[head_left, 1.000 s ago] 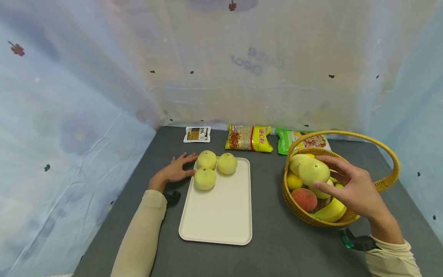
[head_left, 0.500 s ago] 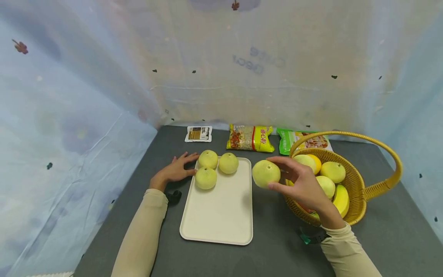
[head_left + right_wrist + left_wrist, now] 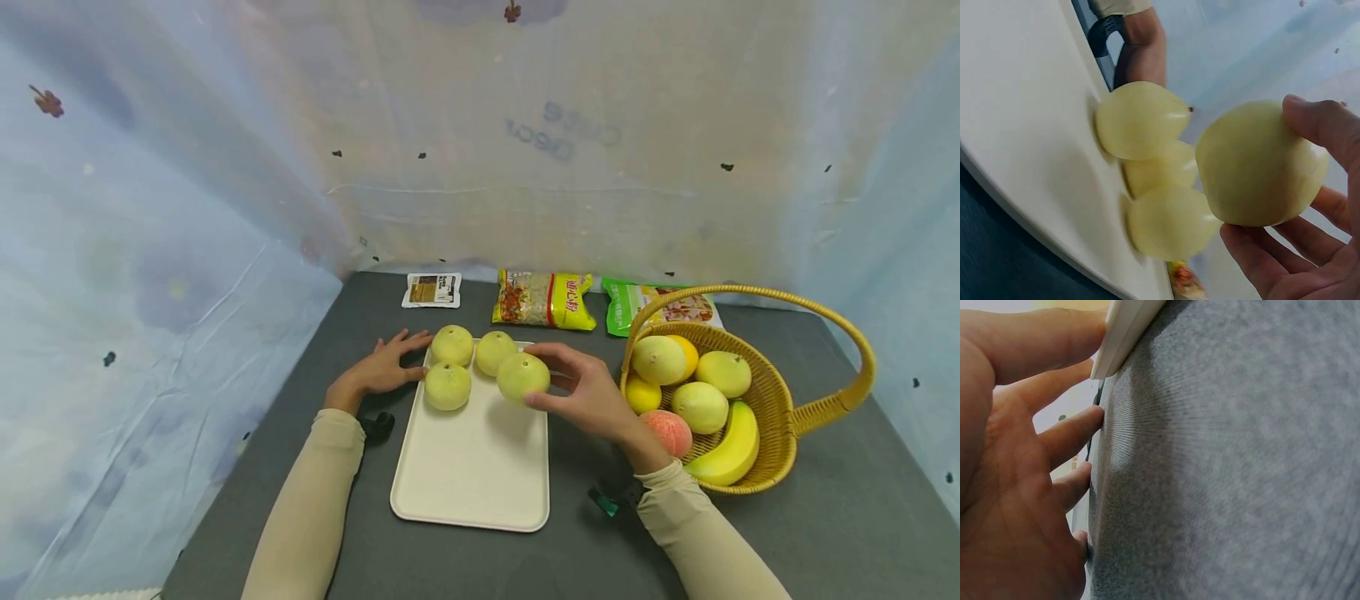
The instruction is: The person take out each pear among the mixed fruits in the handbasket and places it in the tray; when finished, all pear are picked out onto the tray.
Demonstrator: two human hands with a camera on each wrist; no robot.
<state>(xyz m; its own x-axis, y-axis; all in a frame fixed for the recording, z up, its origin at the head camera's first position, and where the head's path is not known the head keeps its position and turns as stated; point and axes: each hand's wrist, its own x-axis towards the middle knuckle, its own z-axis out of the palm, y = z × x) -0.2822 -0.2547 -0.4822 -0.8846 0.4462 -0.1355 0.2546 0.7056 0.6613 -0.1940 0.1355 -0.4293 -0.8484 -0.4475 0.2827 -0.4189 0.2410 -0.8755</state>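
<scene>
My right hand (image 3: 588, 396) pinches a round yellow-green pear (image 3: 1260, 165) between thumb and fingers. It holds the pear above the upper right part of a cream tray (image 3: 472, 475), with a gap below it in the right wrist view. Three similar pears stand grouped at the tray's far end: one at the corner (image 3: 452, 345), one nearer (image 3: 447, 387) and one to the right (image 3: 495, 353). At the tray's left edge, my left hand (image 3: 384, 367) lies with fingers spread. In the left wrist view its thumb (image 3: 1054, 344) touches the tray rim and the other fingertips reach the grey tabletop.
On the right stands a tall-handled wicker basket (image 3: 776, 417) with a banana (image 3: 727, 450), a peach (image 3: 667, 433), a lemon (image 3: 642, 393), an orange and several pale fruits. Along the back lie a small white packet (image 3: 432, 290), a yellow bag (image 3: 543, 300) and a green bag (image 3: 621, 308).
My right hand has lifted the pear from over the basket and carried it left, across to above the tray. The left hand has stayed at the tray's edge.
</scene>
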